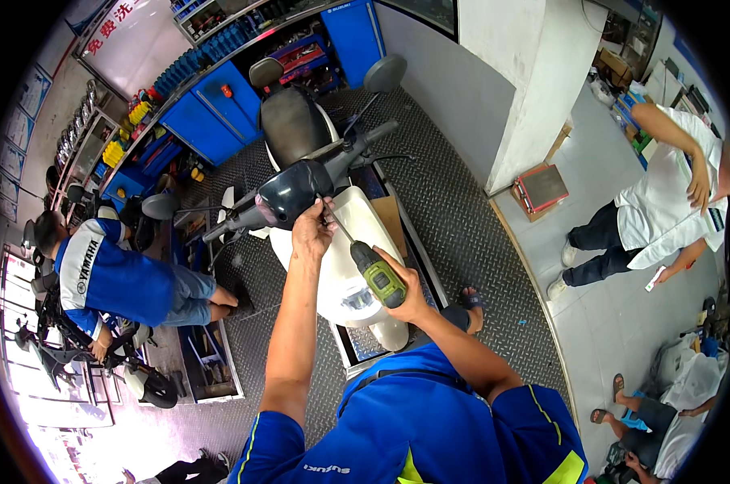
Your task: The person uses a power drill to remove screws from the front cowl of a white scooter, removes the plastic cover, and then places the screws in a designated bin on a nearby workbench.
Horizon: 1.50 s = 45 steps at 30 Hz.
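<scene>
My right hand (407,297) is wrapped round the handle of a green and black cordless drill (379,276). A long thin bit (341,226) runs from the drill up toward my left hand (311,231). The left fingers are pinched together at the bit's far end, against the lower edge of a glossy black headset cover (295,192). What they grip, if anything, is too small to make out. The cover sits between the handlebars of a scooter with a cream-white front panel (353,262). Behind the bars is its dark seat (294,121).
Two mirrors, a left one (160,207) and a right one (385,73), stick out from the scooter. A person in a blue and white shirt (131,270) bends over a motorcycle at left. Blue cabinets (211,121) line the back. Another person in white (663,185) stands at right.
</scene>
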Available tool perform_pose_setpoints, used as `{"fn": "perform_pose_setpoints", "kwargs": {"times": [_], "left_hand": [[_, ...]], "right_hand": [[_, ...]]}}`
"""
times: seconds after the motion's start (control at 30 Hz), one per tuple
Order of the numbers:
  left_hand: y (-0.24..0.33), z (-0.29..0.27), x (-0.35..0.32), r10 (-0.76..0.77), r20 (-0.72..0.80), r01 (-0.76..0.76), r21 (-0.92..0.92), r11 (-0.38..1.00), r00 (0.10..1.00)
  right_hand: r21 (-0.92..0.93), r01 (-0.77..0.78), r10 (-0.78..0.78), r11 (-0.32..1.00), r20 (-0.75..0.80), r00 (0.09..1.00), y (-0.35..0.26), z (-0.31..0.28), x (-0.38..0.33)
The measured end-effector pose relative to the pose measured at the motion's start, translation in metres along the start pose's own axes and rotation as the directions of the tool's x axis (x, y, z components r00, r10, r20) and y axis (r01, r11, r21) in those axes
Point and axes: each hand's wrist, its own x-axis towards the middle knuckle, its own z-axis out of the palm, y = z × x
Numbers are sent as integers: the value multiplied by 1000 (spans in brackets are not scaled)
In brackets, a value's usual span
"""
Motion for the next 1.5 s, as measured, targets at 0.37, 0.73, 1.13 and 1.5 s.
{"fn": "perform_pose_setpoints", "kwargs": {"times": [0.37,0.73,1.13,1.5], "left_hand": [[-2,-4,3,19,-19,-18,14,1000,1000],[1,0,-1,6,-38,-5,46,999,999],[3,0,-1,-20,-22,20,38,999,1000],[-1,1,-3,15,-33,-13,64,998,999]], "right_hand": [[-15,-55,55,998,23,998,-4,7,-3],[-35,30,-31,999,-16,999,-11,13,-1],[-61,-10,10,998,-1,1000,-18,10,0],[-109,-1,4,994,28,1000,-6,6,-1]]}}
